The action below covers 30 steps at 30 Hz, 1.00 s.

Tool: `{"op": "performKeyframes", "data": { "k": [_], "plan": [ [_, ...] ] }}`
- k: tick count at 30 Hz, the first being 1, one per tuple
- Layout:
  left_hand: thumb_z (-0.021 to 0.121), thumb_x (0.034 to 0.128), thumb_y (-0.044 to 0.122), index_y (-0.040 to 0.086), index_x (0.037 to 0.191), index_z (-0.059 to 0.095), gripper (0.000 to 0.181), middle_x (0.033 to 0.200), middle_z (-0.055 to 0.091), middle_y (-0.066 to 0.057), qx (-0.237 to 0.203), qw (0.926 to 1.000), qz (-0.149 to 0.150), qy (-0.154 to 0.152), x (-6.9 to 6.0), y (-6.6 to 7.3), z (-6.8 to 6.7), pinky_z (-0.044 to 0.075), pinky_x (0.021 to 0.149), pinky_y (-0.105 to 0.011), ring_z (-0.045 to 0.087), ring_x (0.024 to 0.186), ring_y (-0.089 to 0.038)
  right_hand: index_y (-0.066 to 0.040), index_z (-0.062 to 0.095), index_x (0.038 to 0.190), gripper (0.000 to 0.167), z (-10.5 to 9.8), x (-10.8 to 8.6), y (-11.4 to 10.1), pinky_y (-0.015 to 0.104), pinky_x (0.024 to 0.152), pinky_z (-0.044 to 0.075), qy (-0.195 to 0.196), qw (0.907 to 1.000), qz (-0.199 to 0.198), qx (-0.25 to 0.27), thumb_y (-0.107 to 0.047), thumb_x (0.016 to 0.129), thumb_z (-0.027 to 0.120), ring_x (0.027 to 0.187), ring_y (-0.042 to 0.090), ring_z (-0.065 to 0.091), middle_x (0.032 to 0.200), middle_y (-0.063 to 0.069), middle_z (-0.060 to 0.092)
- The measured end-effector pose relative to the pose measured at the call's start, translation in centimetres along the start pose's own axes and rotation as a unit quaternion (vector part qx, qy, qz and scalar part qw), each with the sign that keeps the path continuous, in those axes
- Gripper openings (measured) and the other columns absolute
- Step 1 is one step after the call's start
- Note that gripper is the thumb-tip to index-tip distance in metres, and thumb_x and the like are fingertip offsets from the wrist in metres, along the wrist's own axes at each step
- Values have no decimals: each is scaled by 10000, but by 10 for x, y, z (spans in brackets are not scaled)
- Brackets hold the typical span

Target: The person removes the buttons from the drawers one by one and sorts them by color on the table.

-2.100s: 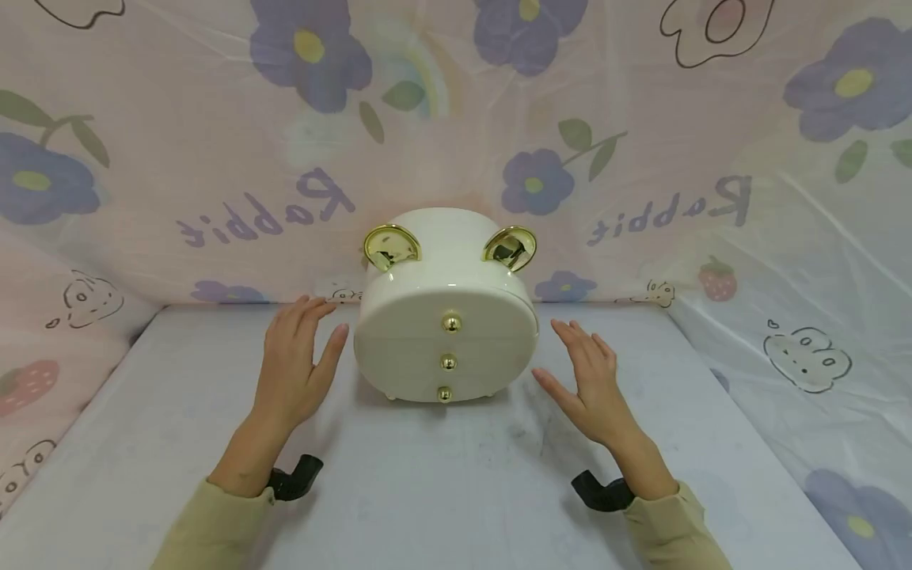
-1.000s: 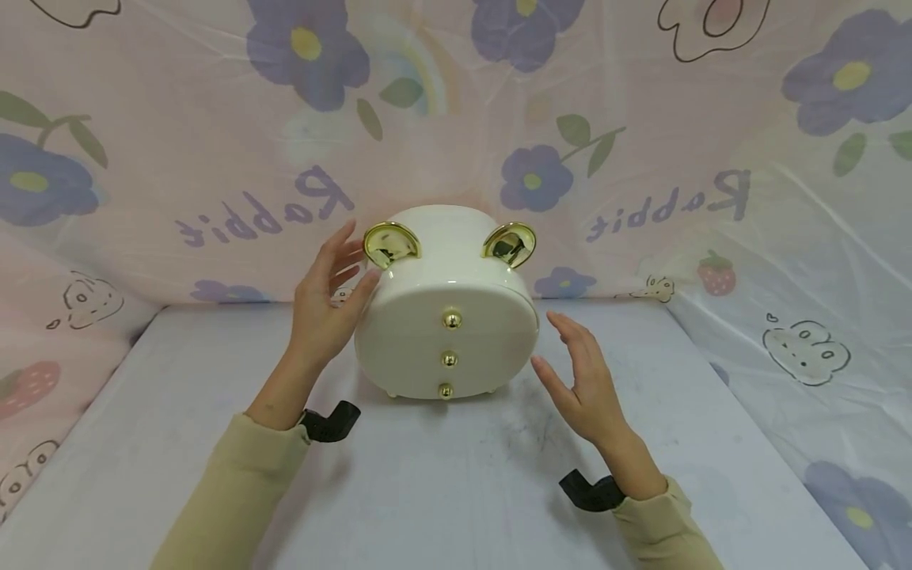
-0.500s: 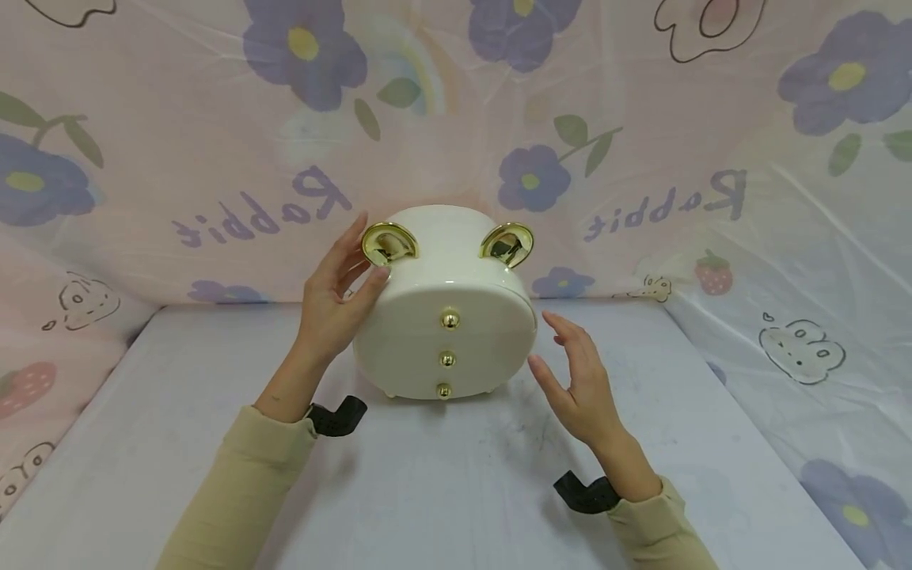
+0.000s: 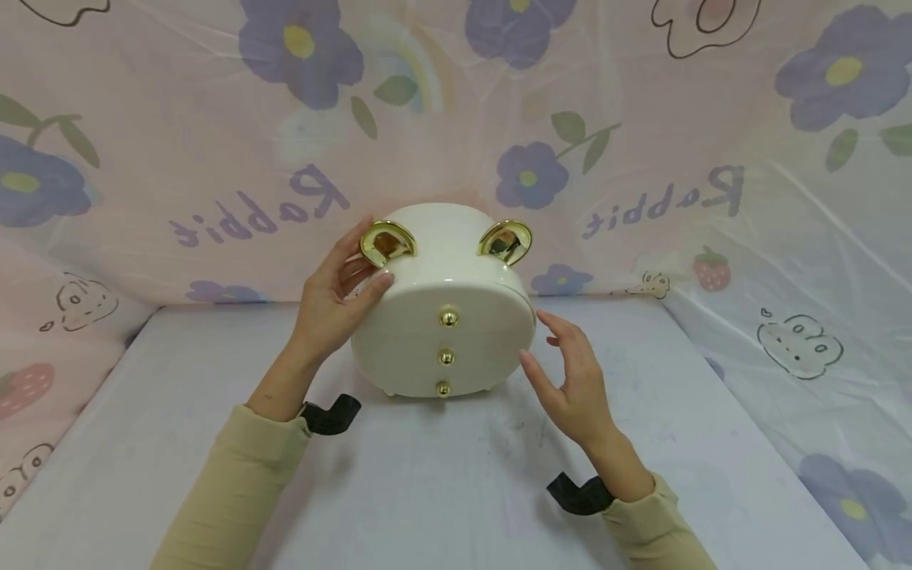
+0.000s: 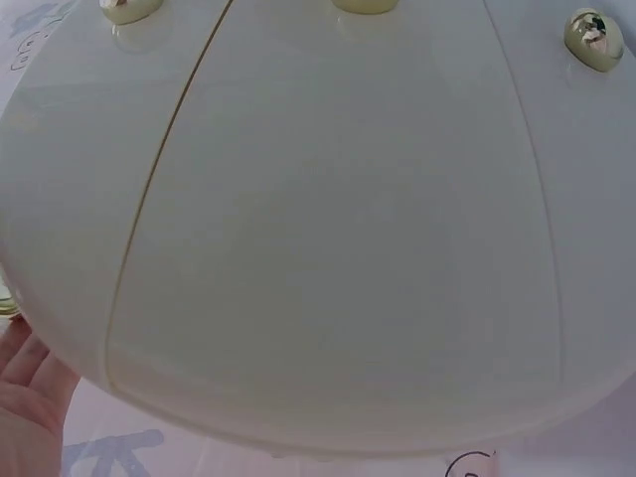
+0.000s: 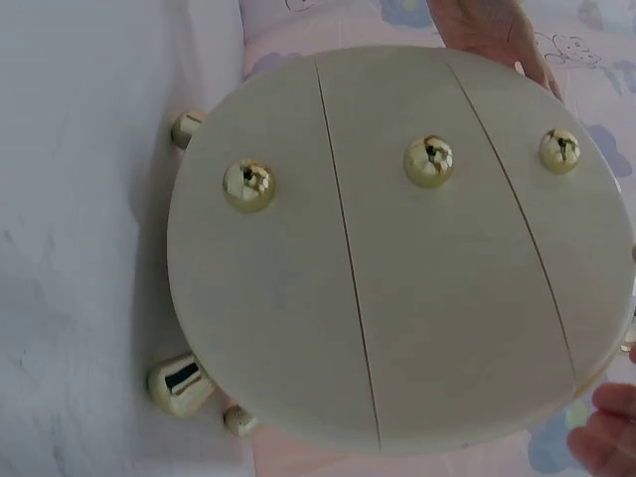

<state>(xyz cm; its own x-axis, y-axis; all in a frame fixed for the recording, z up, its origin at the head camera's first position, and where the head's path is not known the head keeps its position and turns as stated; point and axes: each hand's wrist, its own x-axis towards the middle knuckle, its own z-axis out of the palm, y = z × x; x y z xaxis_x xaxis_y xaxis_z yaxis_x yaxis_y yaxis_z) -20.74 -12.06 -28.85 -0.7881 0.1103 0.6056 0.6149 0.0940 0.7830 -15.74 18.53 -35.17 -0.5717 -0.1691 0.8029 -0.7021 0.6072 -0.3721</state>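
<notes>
A white glossy jewelry box [image 4: 484, 317] with gold ears stands upright on the table, its three drawers closed. Gold knobs [image 6: 432, 161] run down the middle of its front, and thin seams between the drawers show in both wrist views. My left hand [image 4: 329, 299] holds the upper left side of the box, thumb on the front edge and fingers behind the left ear [image 4: 388, 241]. Beside the lower right side is my right hand [image 4: 579, 388], its fingers extended and slightly bent, fingertips at or very near the edge; contact is hard to tell.
A white-covered table [image 4: 427, 491] carries the box, which stands on small gold feet [image 6: 181, 386]. Behind and at the sides hangs a printed cloth [image 4: 442, 150] with flowers and rabbits. A black device [image 4: 580, 495] is strapped at each wrist.
My left hand has risen from beside the box to its upper left side and taken hold near the ear. My right hand has shifted slightly left, closer to the box. The box stays put.
</notes>
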Motion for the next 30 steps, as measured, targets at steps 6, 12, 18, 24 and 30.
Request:
{"op": "performKeyframes", "data": {
  "k": [6,12,18,24,30],
  "plan": [
    [679,857,-24,205,1480,383,727,1378,494,-70,-9,9995,-265,-183,1,3,-4,458,1041,-245,544,1232,-245,0,569,1283,477,4,5,-11,205,865,500,386,9989,20,261,-104,830,676,1129,270,564,1245,135,607],
    [682,854,-26,212,1477,388,728,1366,497,-74,-59,9989,-395,-226,1,4,-6,453,1047,-248,539,1235,-230,-6,584,1267,476,8,7,-19,187,844,506,463,9982,19,380,-45,802,678,1105,253,577,1225,126,619],
    [685,862,1,197,1480,379,717,1361,487,-134,-2,9992,-299,-264,1,3,-7,452,1048,-245,552,1222,-220,1,605,1222,459,15,10,-30,195,774,529,498,9968,-157,605,-33,774,702,1052,246,596,1165,132,637],
    [685,855,-16,243,1471,395,728,1327,495,-110,-116,9989,-388,-252,1,2,-7,460,1032,-227,548,1227,-278,3,618,1191,447,29,16,-40,209,714,547,419,9952,-214,854,-39,762,736,974,224,622,1071,123,661],
    [679,858,-22,230,1472,394,722,1301,496,-164,-115,9990,-349,-259,1,2,-7,475,1017,-232,564,1206,-300,-2,619,1179,458,43,22,-48,221,681,552,310,9947,-102,971,-39,748,768,904,236,644,1012,134,672]
  ]
}}
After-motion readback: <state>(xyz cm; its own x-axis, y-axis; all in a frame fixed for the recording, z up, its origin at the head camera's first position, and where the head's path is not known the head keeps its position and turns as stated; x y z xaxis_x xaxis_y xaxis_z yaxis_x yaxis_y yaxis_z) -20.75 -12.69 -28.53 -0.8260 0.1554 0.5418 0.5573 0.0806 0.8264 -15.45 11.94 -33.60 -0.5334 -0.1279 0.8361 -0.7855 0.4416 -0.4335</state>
